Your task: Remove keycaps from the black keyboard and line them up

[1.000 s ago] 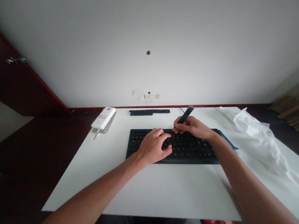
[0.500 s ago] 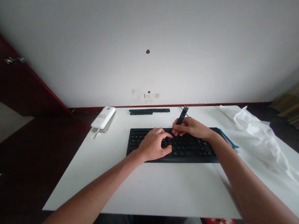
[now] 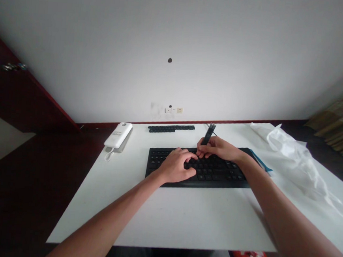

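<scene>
A black keyboard (image 3: 214,184) lies on the white table in front of me. On its left and middle part rests my left hand (image 3: 177,166), open, palm down, thumb and index finger apart, with nothing seen in it. My right hand (image 3: 217,148) is closed like a pen grip around a slim black tool (image 3: 208,134), held tilted with its upper end up. The tool's lower tip is hidden by my fingers over the upper middle of the keyboard, close to my left fingertips. Several loose black keycaps (image 3: 171,128) sit in rows behind the keyboard.
At the left stands a white power bank (image 3: 118,135) with a short white cable. A crumpled white plastic bag (image 3: 296,158) covers the table's right side. A blue flat item (image 3: 260,161) pokes out behind my right wrist. The wall (image 3: 175,81) borders the table's far edge.
The view has shifted very slightly. Both hands stay in nearly the same places, and the black tool keeps almost the same tilt.
</scene>
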Motion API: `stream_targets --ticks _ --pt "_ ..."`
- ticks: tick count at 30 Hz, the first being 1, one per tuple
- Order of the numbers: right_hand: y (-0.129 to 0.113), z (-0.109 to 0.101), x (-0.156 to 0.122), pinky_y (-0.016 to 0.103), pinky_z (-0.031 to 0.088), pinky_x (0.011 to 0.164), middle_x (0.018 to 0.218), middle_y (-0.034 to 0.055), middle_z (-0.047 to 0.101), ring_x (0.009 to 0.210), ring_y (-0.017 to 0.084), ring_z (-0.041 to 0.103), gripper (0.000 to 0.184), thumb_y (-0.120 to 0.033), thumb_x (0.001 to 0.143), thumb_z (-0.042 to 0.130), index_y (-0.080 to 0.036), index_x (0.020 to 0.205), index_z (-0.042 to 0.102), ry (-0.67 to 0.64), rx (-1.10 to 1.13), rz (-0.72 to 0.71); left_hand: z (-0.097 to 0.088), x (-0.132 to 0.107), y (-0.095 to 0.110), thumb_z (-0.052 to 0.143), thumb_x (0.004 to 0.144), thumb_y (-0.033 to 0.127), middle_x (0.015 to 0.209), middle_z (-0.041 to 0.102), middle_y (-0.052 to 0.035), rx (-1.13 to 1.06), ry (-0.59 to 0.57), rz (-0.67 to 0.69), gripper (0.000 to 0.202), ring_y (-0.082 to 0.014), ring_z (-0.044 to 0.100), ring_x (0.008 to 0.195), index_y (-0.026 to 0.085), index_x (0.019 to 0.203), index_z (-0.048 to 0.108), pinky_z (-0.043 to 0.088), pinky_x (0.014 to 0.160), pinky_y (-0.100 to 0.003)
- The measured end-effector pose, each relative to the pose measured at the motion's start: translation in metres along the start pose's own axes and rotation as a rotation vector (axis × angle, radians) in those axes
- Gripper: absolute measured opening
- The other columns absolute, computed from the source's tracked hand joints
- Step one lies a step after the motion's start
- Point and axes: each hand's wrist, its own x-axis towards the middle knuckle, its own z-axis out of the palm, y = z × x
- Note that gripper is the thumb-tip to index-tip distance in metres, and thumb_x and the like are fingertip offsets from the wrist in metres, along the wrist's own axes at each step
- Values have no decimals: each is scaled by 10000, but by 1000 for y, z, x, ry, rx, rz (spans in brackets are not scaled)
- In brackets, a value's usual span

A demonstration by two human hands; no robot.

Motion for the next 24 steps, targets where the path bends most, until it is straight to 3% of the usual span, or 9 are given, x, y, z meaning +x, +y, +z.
stream_targets --ticks 7,11,19,24 --pt "-1 -2 -2 320 574 719 940 96 790 834 211 738 429 -579 881 699 -161 980 699 -39 -49 -1 5 -4 6 646 824 224 1032 684 -47 101 81 21 343 -235 602 981 234 1163 697 499 928 -377" --pt "-7 0 -4 335 560 721 927 84 779 831 218 719 388 -550 903 676 -172 982 703 -54 -113 -48 8 -4 6 607 878 225 978 675 -48 110 145 2 263 -227 605 972 245 1099 747 507 913 -365" --pt "-26 4 -14 316 487 714 836 20 702 775 194 626 216 -406 922 654 -206 938 735 -96 -343 -170 9 -5 7 615 897 253 939 649 -53 172 68 56 307 -226 593 931 273 1163 766 520 899 -372" --pt "-22 -1 -14 323 495 736 890 40 713 812 200 627 239 -418 915 662 -192 967 722 -129 -234 -142 10 -5 6 606 914 263 957 654 -52 184 61 53 307 -223 592 926 274 1179 762 521 891 -372"
